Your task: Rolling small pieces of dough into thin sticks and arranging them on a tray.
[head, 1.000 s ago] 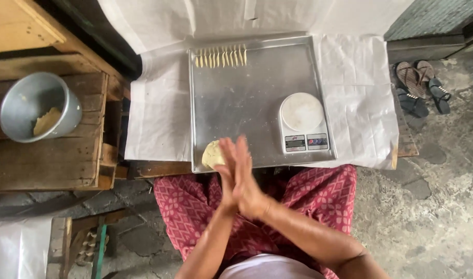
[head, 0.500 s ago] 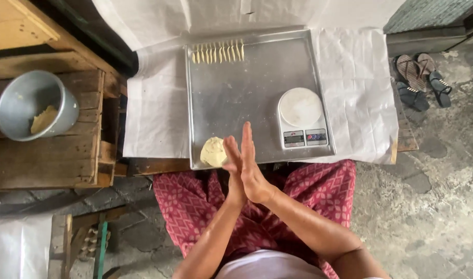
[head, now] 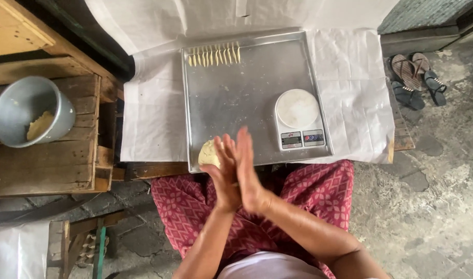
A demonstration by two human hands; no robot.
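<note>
Metal bucket [head: 32, 111] at far left holds a lump of yellowish dough. On the steel tray [head: 246, 93] lie a row of pale dough strips [head: 214, 55] along the far edge, a white scale [head: 300, 119] at right, and a dough ball [head: 209, 153] at the near edge. Left hand [head: 226, 173] and right hand [head: 249, 173] press palm to palm just beside the ball, fingers straight; whether anything lies between them cannot be told.

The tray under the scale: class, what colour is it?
The tray is plain silver-grey metal, seen in the head view.
</note>
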